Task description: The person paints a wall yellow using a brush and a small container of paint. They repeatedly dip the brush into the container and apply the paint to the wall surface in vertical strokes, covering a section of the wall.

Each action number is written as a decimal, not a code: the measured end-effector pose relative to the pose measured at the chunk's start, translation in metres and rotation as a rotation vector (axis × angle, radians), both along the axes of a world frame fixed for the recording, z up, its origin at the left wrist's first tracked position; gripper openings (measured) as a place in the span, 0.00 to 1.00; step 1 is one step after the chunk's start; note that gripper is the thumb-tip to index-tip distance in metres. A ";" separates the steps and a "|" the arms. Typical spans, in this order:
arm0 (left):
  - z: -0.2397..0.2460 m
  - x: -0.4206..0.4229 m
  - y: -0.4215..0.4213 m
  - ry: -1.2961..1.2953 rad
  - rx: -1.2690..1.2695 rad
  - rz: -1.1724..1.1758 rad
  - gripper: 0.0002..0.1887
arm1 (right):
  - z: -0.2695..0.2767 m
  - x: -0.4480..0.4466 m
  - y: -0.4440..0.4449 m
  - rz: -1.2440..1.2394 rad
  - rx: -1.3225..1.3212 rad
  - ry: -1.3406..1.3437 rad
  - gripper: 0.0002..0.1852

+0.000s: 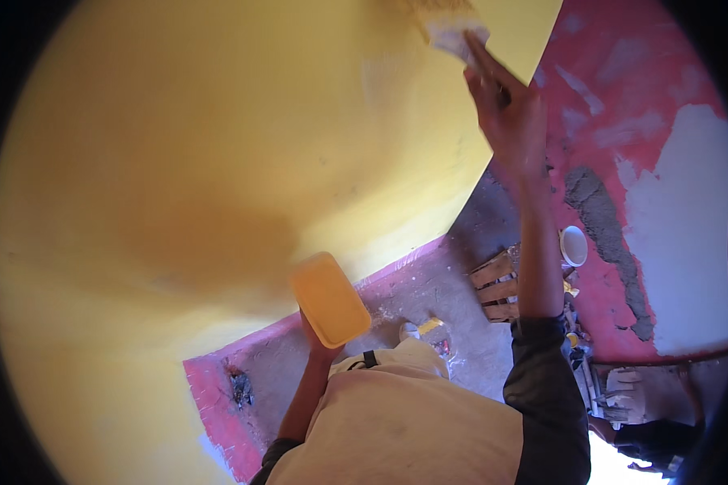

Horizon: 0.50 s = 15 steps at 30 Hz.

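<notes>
My right hand (509, 115) is raised at the upper right and grips a wide paintbrush (458, 39). Its bristle end lies against or very near the yellow wall (188, 133), partly cut off by the top of the view and blurred; contact is hard to judge. Low in front of my body, my left hand (321, 339) supports a rectangular yellow-orange plastic container (330, 303) from below. Most of those fingers are hidden behind it. Whether the container's top surface is paint or a lid, I cannot tell.
A pink wall (588, 115) with a grey mortar patch (613, 242) and a white area (685, 236) meets the yellow one at right. A white bucket (574, 246) and wooden slats (496, 288) are by its foot. Another person (655, 439) is at lower right.
</notes>
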<state>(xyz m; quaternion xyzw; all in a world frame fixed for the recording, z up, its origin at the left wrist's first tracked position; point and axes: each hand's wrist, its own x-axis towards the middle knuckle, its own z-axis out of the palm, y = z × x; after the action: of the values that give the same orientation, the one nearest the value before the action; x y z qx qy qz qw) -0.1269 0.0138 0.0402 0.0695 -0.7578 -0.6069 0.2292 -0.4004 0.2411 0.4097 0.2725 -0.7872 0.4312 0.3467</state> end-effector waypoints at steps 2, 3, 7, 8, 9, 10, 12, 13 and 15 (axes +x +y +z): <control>0.003 -0.006 -0.008 0.013 0.050 -0.028 0.45 | 0.009 -0.016 -0.007 0.016 -0.048 0.077 0.20; 0.005 -0.008 -0.011 0.023 0.063 -0.041 0.46 | -0.006 -0.032 -0.011 0.032 -0.051 0.151 0.20; 0.020 -0.007 -0.020 0.056 0.180 -0.055 0.50 | -0.109 -0.055 -0.025 0.067 0.100 0.271 0.24; 0.020 -0.004 -0.023 0.080 0.228 -0.065 0.50 | -0.156 -0.056 -0.020 0.031 0.183 0.124 0.26; 0.020 0.000 -0.025 0.103 0.278 -0.077 0.51 | -0.197 -0.051 -0.013 -0.019 0.272 0.039 0.27; 0.011 0.002 -0.033 0.155 0.115 -0.051 0.51 | -0.230 -0.045 -0.009 -0.007 0.332 0.003 0.28; -0.005 0.011 -0.055 0.195 -0.054 0.001 0.52 | -0.266 -0.025 -0.013 -0.090 0.624 -0.297 0.29; -0.008 0.017 -0.058 0.175 -0.046 0.004 0.53 | -0.273 -0.025 -0.008 -0.084 0.704 -0.314 0.28; -0.009 0.024 -0.062 0.162 -0.054 0.011 0.48 | -0.281 -0.025 0.003 -0.075 0.862 -0.354 0.27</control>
<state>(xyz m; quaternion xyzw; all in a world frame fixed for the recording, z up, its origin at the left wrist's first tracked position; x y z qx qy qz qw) -0.1032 -0.0478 0.0309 0.0182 -0.7526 -0.5886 0.2947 -0.4256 0.2443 0.1285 0.2854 -0.9508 0.0920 0.0778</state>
